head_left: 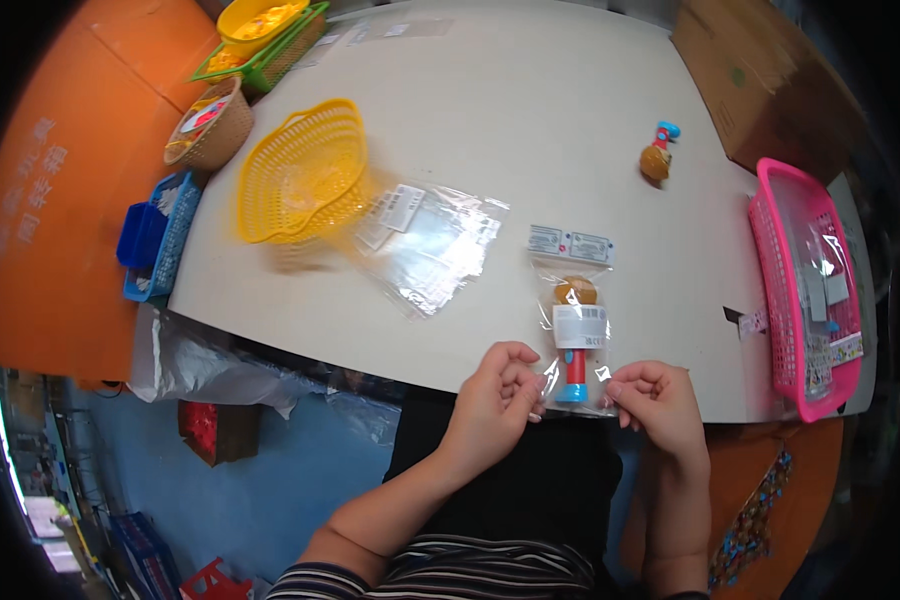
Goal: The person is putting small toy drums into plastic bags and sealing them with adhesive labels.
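Note:
In front of me at the table's near edge lies a clear plastic bag (pixel 542 312) with a printed header strip at its far end. Inside it is a small toy (pixel 576 368) with a brown round head, a red handle and a blue end; a white barcode label covers its middle. My left hand (pixel 495 402) is closed on the bag's near left corner, fingers curled. With thumb and fingers, my right hand (pixel 662 405) pinches the near right corner. A similar unbagged toy (pixel 657 157) lies far right on the table.
Left of centre a yellow basket (pixel 305 175), partly blurred, stands by a stack of clear bags (pixel 440 250). Several baskets, including a blue one (pixel 175 235) and a tan one (pixel 213 135), line the left edge. A pink basket (pixel 778 300) and a cardboard box (pixel 760 80) are right.

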Motion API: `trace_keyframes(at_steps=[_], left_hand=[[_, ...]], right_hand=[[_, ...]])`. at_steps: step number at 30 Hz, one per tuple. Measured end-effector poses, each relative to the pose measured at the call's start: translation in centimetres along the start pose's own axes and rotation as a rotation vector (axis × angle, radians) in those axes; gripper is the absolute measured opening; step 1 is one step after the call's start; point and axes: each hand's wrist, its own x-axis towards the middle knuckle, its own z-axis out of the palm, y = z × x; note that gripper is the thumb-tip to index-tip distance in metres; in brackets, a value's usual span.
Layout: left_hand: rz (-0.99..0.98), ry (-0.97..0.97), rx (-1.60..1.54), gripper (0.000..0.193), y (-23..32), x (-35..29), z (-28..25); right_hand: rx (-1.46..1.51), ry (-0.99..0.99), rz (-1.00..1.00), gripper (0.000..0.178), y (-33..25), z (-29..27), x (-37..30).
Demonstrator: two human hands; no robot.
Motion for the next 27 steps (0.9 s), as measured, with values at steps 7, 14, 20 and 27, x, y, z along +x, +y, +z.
trace_keyframes(at_steps=[7,14,20,27], left_hand=[[0.032,0.058,-0.055,0.040,0.1,-0.8,-0.3],[-0.046,0.035,-0.006,0.049,0.0,-0.4,0.3],[-0.185,-0.058,-0.105,0.041,0.5,-3.0,-1.4],[-0.363,-0.151,-0.155,0.040,-2.8,-8.8,-5.7]], right_hand=[[0.103,-0.048,-0.006,0.023,0.0,0.6,-0.8],[0.130,-0.005,-0.003,0.029,0.2,1.3,-0.9],[0.110,-0.156,0.035,0.018,0.9,2.4,-2.4],[0.186,-0.604,0.107,0.021,6.9,8.5,-3.6]])
